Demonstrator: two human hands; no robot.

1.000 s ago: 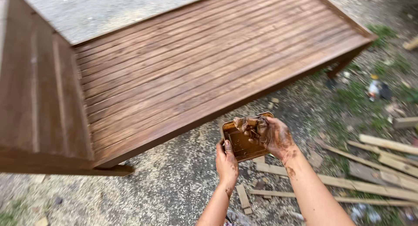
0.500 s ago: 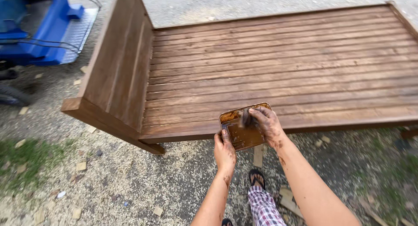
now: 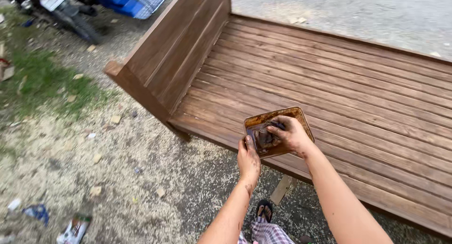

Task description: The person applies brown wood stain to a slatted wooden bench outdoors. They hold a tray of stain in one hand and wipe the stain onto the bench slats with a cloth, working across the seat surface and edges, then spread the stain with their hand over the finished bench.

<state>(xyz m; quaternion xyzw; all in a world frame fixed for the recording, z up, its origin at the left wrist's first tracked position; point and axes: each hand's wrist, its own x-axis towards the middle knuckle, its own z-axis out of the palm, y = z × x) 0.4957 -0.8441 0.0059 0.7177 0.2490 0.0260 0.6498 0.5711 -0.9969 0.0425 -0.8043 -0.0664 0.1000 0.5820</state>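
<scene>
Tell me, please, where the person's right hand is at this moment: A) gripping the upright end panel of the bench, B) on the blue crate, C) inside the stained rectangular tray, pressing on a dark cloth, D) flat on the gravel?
C: the right hand reaches into the stained tray onto a dark cloth, while the left hand holds the tray's near edge.

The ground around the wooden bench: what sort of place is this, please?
Most likely an outdoor yard used for woodwork. The slatted bench stands on bare gravel with a grass patch and wood scraps nearby. The left hand holds a stain-smeared tray, with the right hand in it.
</scene>
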